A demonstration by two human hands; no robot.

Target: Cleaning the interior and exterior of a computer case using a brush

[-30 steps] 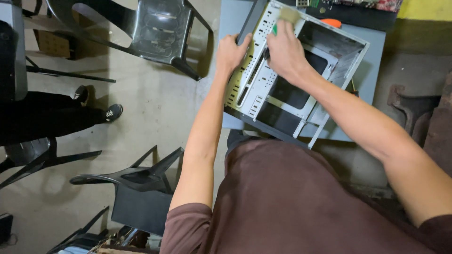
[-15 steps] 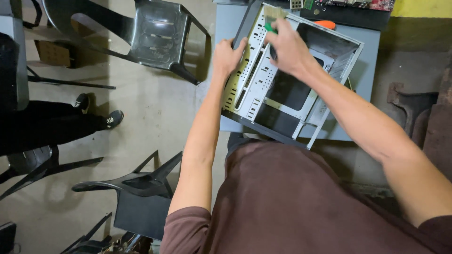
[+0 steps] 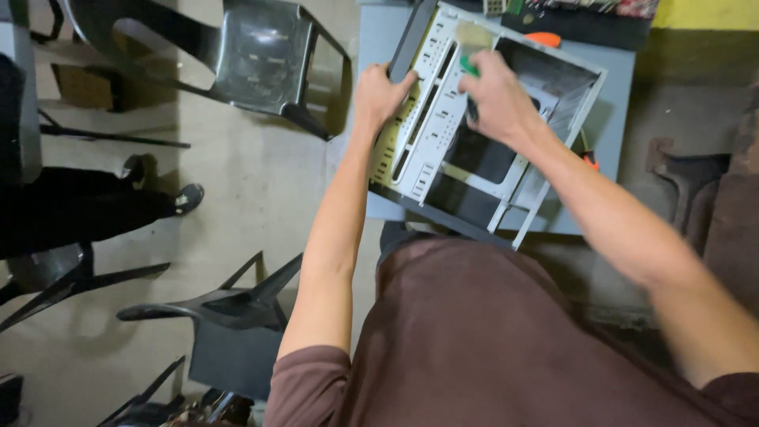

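A dark plastic chair (image 3: 261, 59) stands left of the grey counter (image 3: 379, 32). The left hand (image 3: 379, 95) has its grip clenched on the left edge of the open metal computer case (image 3: 443, 150) lying tilted on the counter. The right hand (image 3: 494, 99) grasps a green-handled brush (image 3: 470, 66) inside the case.

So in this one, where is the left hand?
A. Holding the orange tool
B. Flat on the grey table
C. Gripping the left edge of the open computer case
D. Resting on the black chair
C: the left hand curls over the left edge of the case, while the right hand works inside it with something green.
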